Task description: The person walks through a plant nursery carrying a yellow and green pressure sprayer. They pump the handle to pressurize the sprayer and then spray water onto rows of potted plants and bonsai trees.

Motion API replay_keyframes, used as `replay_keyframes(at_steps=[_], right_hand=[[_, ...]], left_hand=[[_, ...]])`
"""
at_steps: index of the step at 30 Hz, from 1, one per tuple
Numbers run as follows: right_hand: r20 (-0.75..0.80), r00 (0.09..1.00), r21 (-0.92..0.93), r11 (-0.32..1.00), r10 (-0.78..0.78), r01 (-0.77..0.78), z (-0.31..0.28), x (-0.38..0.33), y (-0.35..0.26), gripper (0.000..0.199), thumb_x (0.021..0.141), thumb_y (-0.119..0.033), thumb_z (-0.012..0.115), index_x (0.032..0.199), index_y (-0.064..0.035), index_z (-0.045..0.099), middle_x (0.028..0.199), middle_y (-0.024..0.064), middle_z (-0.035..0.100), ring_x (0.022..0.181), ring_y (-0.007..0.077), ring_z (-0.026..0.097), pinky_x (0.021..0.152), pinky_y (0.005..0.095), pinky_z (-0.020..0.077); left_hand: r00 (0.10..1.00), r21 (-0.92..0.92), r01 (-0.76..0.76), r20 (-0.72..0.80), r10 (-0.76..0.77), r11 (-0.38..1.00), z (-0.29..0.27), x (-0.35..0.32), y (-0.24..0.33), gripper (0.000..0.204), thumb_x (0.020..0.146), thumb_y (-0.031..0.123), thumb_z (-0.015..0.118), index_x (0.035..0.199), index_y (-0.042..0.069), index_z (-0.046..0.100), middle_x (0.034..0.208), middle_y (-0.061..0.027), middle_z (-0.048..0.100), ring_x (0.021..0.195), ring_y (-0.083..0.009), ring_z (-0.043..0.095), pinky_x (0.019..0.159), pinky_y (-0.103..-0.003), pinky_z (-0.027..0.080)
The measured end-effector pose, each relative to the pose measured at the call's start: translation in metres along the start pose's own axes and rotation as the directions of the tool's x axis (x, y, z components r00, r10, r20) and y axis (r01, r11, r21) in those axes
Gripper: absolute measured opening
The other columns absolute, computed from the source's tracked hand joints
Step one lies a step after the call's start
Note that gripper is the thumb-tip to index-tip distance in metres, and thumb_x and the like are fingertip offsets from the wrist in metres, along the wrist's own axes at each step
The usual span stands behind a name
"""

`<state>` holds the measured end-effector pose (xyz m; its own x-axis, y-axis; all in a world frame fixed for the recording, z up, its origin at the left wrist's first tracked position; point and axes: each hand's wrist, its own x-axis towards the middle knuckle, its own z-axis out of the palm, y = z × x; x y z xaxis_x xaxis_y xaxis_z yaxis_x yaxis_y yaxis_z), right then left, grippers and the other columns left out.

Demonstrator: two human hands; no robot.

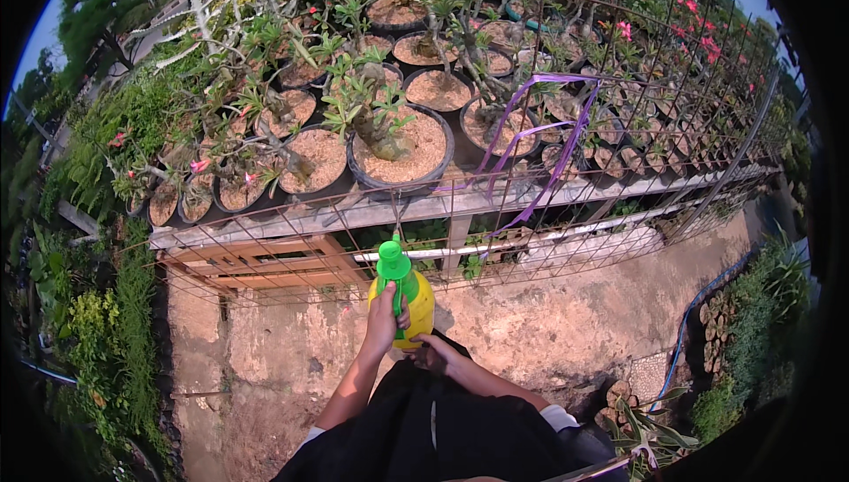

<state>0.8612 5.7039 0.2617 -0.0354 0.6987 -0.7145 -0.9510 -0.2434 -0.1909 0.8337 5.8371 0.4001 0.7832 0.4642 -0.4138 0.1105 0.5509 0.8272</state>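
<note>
Concrete ground (566, 323), patchy and stained, runs below a long raised surface (292, 225) of wooden slats, fronted by rusty wire mesh fencing (619, 190). Rows of black pots (400, 150) filled with sandy soil sit on that surface, each with a thick-stemmed plant; pink and red flowers further back. Purple ribbon (539, 137) hangs looped through the mesh. Green shrubs (106, 323) on the left side, blue hose (699, 305) curving along the ground at right, more foliage near it.

Yellow spray bottle (416, 305) with green pump head and nozzle is held up in front of the person's body, just short of the mesh, nozzle pointing toward the pots. Left hand (385, 314) is wrapped round the green trigger and neck, fingers closed on it. Right hand (435, 354) sits under the bottle base, cupped against it, supporting from below; how firm the grip is, cannot tell.

Handling guess: rigid plastic, smooth, likely slippery if wet; weight depends on fill level, which does not show, and liquid would slosh. Best hold looks like neck under the pump head, with base support as here. Nozzle and trigger probably the weakest parts, not for carrying load
</note>
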Motion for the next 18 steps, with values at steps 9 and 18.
replay_keyframes(at_steps=[9,18], right_hand=[[-0.072,0.975,0.059,0.975,-0.211,0.215,-0.009,-0.029,0.002,0.025,0.076,-0.028,0.052,0.096,-0.0122,0.049,0.090,0.0054,0.056,0.072,0.0146,0.053,0.064,0.0286,0.0412],[-0.147,0.942,0.091,0.944,-0.303,0.318,-0.006,-0.044,0.025,0.027,0.074,-0.030,0.053,0.096,-0.0135,0.049,0.088,0.0028,0.056,0.075,0.0122,0.050,0.063,0.0264,0.0392]], left_hand=[[0.973,0.055,-0.033,0.230,0.020,0.998,0.031,-0.009,0.010,0.040,0.086,0.040,0.034,0.067,0.005,0.040,0.049,-0.0007,0.035,0.037,-0.0081,0.031,0.037,-0.022,0.027],[0.962,0.079,-0.031,0.273,0.008,0.996,0.042,-0.031,0.009,0.043,0.086,0.040,0.033,0.066,0.003,0.042,0.047,-0.0018,0.036,0.038,-0.0087,0.034,0.037,-0.022,0.028]])
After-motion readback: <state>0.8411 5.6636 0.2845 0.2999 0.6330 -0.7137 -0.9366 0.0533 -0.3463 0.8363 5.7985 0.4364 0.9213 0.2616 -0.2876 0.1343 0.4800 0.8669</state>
